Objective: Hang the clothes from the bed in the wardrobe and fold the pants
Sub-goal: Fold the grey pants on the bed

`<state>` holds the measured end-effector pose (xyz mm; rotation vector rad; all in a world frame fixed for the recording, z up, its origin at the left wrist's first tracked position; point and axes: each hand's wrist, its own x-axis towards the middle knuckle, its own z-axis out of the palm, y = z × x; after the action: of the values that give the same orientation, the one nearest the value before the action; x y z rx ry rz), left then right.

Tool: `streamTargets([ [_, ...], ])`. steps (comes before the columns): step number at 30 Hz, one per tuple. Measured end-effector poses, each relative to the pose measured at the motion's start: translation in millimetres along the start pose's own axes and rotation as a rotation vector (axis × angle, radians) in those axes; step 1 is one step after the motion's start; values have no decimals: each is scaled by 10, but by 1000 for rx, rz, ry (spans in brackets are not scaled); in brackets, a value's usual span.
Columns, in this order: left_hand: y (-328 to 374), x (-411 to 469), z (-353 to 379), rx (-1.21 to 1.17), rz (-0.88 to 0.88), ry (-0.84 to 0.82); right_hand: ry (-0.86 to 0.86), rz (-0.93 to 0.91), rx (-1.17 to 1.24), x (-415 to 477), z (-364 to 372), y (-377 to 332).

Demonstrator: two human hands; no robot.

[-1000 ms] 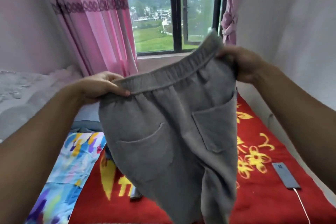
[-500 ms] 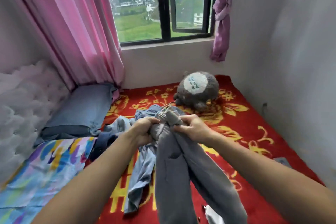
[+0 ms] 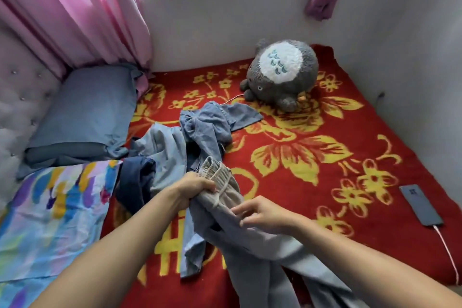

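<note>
Grey pants [image 3: 252, 240] hang in front of me over the bed, waistband bunched at the top and legs trailing down to the lower right. My left hand [image 3: 193, 189] is clenched on the elastic waistband. My right hand [image 3: 262, 212] pinches the fabric just below the waistband, fingers curled into the cloth. Behind them a heap of light blue denim clothes [image 3: 200, 130] and a dark navy garment [image 3: 136, 182] lies on the red flowered blanket [image 3: 325, 157].
A grey plush toy [image 3: 282, 74] sits near the window wall. A blue pillow [image 3: 85, 112] and a colourful sheet [image 3: 50, 215] are at the left by the padded headboard. A phone [image 3: 420, 207] on a charging cable lies at the right, close to the wall.
The pants went from spread wide and held up high to gathered with the waistband bunched together. My hands came down and close together, and my view tilted down onto the bed.
</note>
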<state>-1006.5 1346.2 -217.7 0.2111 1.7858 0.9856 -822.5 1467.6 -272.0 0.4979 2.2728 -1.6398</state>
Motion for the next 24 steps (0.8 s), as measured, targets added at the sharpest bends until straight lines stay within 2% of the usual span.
streamTargets([
  [3,365,-71,-68,69,156,-120,181,174,0,28,-314,351],
  [6,986,-419,-112,254,310,-301,287,153,115,44,-784,264],
  [10,1748,-996,-125,278,463,-393,30,3,272,-24,-1326,-370],
  [12,2044,-1223,-152,227,553,-348,-139,-12,252,-73,-1361,-595],
  [17,2410,-1404,-305,60,711,-79,-313,28,-25,-158,-965,-317],
  [19,2344,-1349,-405,46,677,17,-232,74,-1,-215,-1146,-18],
  [24,1713,-1109,-585,48,502,247,270,167,-9,-682,-2331,85],
])
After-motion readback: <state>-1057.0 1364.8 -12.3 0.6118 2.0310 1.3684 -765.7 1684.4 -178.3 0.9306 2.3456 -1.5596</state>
